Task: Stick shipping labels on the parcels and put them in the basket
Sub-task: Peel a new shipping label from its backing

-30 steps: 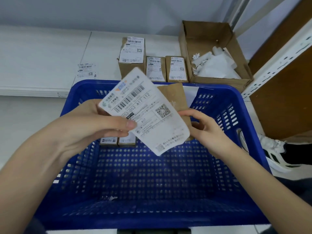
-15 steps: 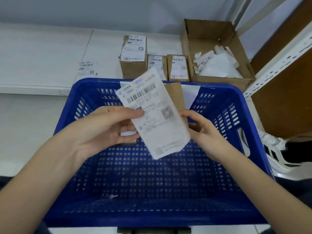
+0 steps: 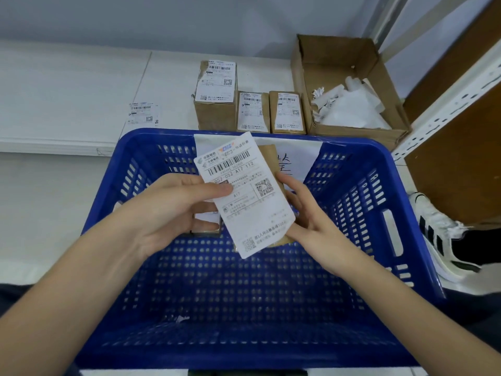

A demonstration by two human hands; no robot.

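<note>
Over the blue plastic basket (image 3: pixel 360 202) my left hand (image 3: pixel 173 210) pinches a white shipping label (image 3: pixel 244 194) by its left edge, thumb on its printed face. My right hand (image 3: pixel 306 215) holds a small brown cardboard parcel (image 3: pixel 269 158) behind the label; most of the parcel is hidden by the label. The label lies tilted across the parcel's front. Labelled parcels (image 3: pixel 206 221) lie inside the basket under my left hand, mostly hidden.
Three labelled brown parcels (image 3: pixel 252 112) stand on the white floor behind the basket. An open cardboard box (image 3: pixel 347 85) holds white backing paper. A loose label (image 3: pixel 143 114) lies at the left. A shoe (image 3: pixel 439 234) and a shelf upright (image 3: pixel 447 104) are on the right.
The label has swung more upright and moved right, onto the parcel in my right hand. My left thumb now presses further in on the label's face.
</note>
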